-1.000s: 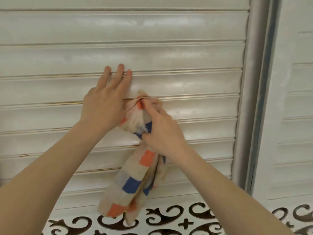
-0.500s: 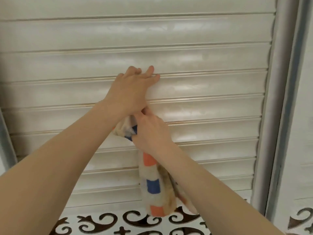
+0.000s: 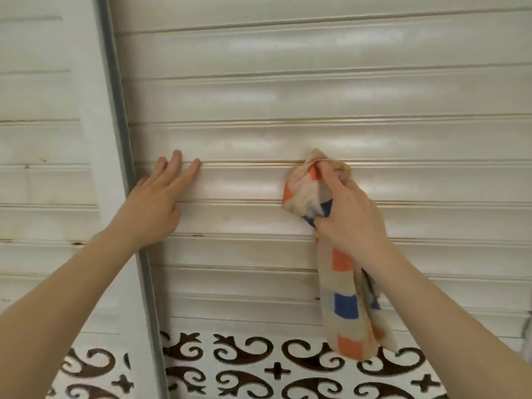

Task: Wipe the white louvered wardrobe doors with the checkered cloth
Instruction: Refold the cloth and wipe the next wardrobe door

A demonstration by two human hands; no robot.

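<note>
Clearly soft and light, the checkered cloth [image 3: 342,283] looks like limp fabric. It bunches where it is gripped and its free end hangs slack. It lies against the white louvered door [image 3: 316,90], well to the right of the grey stile [image 3: 115,110] that parts this door from its neighbour [image 3: 37,145]. Such a cloth can be taken anywhere, but a hold near the top, as now, probably serves best: it makes a firm wad to push along a slat, while the loose tail only trails. The slats look stiff and glossy, so the cloth should slide easily. Their thin edges show brownish wear in the grooves, so moderate pressure seems wise.

The right hand [image 3: 351,223] is clenched round the bunched upper part of the cloth, fingers curled into the fabric. The topmost wad is pressed at the groove [image 3: 253,164] between two slats. The tail drops from under the palm towards the scrollwork panel [image 3: 259,367], which runs out to the right from the foot of the stile.

The left hand [image 3: 155,208] holds nothing. It lies flat on a slat just right of the stile, with its fingers [image 3: 175,165] straight and their tips at the same groove. Its forearm crosses the stile lower down.
</note>
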